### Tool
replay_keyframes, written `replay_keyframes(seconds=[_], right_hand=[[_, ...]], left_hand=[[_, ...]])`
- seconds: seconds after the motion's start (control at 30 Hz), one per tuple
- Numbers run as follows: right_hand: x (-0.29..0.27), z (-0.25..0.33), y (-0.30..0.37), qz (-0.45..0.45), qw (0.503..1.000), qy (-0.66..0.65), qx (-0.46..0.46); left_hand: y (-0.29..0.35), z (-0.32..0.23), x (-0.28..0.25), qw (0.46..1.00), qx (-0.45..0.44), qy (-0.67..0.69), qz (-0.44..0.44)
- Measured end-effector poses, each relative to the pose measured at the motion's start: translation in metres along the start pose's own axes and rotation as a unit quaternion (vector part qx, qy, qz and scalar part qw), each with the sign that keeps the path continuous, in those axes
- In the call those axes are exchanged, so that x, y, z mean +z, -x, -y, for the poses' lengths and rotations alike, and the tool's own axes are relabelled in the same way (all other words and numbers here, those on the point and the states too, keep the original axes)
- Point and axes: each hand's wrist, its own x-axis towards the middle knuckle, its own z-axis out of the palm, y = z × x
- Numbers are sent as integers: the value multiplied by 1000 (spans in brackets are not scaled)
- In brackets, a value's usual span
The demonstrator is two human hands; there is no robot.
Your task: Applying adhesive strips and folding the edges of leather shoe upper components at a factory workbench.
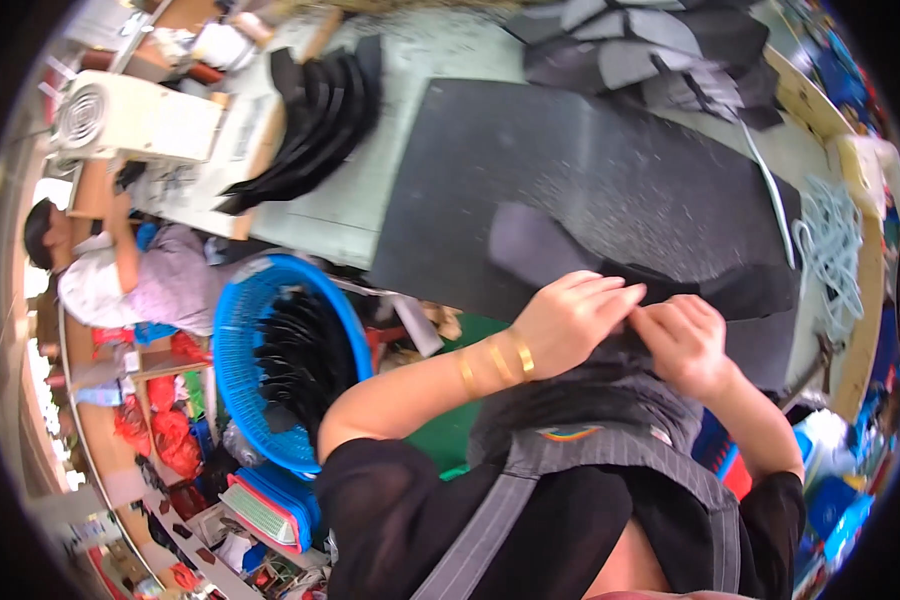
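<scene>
A long, curved piece of dark sheet material point(535, 245) lies along the near edge of a black board point(580, 140). Its left end is wide and smooth, and its right end rests flat on the board. My left hand point(578, 318), gold bangles at the wrist, pinches the near edge of this piece around its middle. Close beside it, almost touching, my right hand point(688, 342) has its fingers curled on the same edge. Whatever lies under the fingertips is hidden.
Several black curved strips point(325, 120) lie overlapped at the back left. A blue basket point(232, 300) of black pieces stands left of me. Dark and grey pieces point(650, 45) pile up at the far right, near a coil of pale cord point(830, 240). Another person point(140, 270) works beyond the basket.
</scene>
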Motion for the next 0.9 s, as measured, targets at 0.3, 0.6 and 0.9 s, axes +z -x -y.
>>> replay_keyframes(seconds=[0.3, 0.6, 0.9], right_hand=[[-49, -103, 41, -134, 931, 163, 299], [-47, -193, 99, 0, 841, 210, 498], [-82, -123, 110, -125, 801, -133, 570]], left_hand=[[-23, 157, -201, 818, -187, -519, -161], [-145, 97, -31, 970, -31, -225, -82], [-267, 213, -9, 944, -101, 238, -204]])
